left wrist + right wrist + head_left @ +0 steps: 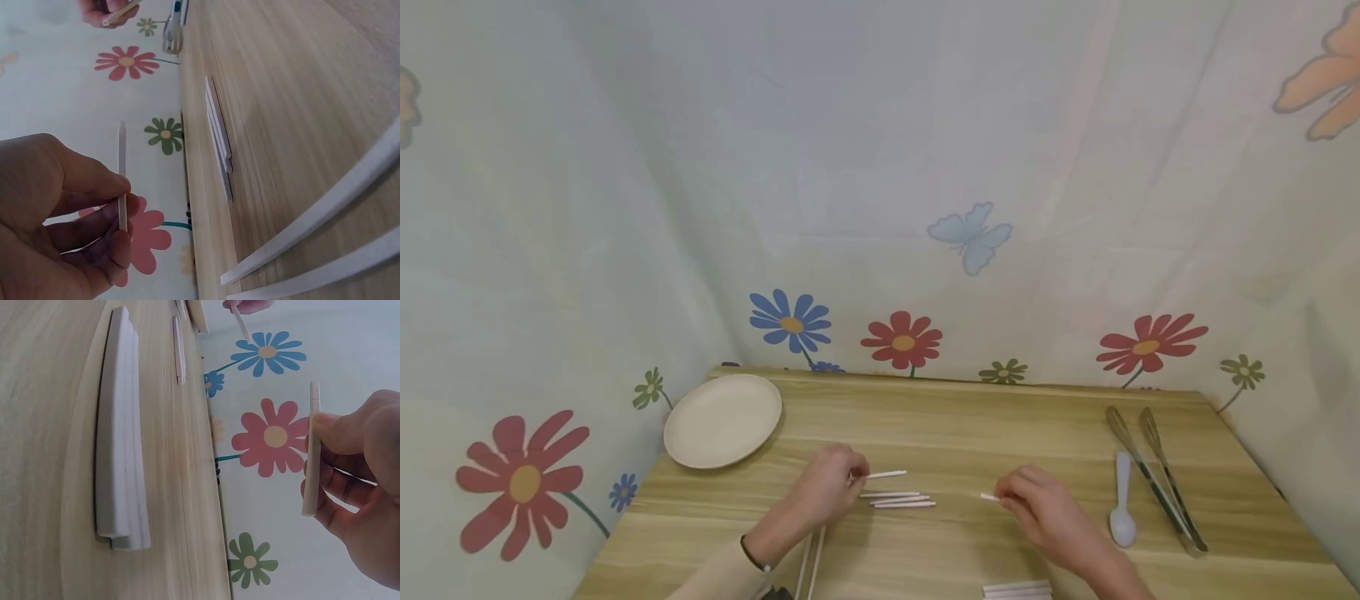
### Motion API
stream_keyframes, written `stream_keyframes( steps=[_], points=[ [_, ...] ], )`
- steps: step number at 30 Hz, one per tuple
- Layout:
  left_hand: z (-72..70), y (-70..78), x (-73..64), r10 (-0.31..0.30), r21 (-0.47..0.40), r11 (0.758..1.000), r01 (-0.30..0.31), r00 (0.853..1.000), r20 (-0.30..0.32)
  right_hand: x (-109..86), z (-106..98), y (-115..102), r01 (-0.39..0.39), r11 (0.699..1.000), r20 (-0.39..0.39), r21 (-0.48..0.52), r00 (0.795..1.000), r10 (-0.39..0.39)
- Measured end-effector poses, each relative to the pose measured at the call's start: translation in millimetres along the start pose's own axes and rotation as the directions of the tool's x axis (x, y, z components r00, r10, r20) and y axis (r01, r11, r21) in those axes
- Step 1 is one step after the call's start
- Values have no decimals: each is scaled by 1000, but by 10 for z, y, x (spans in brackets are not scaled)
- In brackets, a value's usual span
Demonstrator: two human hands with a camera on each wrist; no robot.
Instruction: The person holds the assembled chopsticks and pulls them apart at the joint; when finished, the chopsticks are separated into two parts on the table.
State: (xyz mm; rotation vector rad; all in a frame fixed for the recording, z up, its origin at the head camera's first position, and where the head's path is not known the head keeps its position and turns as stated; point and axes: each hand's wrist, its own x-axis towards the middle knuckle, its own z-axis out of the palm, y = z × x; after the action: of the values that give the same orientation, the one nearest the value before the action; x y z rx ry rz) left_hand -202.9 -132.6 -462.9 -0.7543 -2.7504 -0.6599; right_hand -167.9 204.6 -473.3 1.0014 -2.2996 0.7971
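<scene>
My left hand pinches a thin white stick between thumb and fingers, raised above the table. In my right hand is another short white stick, gripped by thumb and fingertips; it stands clear of the tabletop in the right wrist view. Several similar white sticks lie side by side on the table between the hands. Closer to the front, below the right hand, rests a second group of white sticks. Two longer pale sticks lie beside the left forearm, partly hidden by it.
At the back left of the wooden table lies a round cream plate. On the right are a white spoon and metal tongs with dark handles. A flower-patterned curtain hangs around the table's back and sides.
</scene>
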Motion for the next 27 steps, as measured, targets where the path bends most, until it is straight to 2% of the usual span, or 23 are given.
stream_keyframes(
  steps=[6,13,22,27],
  points=[
    [36,-4,8,23,5,1000,-24,1000,11,-31,7,-14,9,1000,9,15,1000,-9],
    [66,4,42,37,16,999,-37,999,14,-40,-23,-48,-20,999,34,39,999,19],
    [105,21,77,7,-16,1000,-6,999,53,-58,-30,-86,40,998,9,49,999,-41],
    [114,23,94,-3,-24,1000,4,998,57,-75,-32,-98,25,996,29,80,999,-28]
  ],
)
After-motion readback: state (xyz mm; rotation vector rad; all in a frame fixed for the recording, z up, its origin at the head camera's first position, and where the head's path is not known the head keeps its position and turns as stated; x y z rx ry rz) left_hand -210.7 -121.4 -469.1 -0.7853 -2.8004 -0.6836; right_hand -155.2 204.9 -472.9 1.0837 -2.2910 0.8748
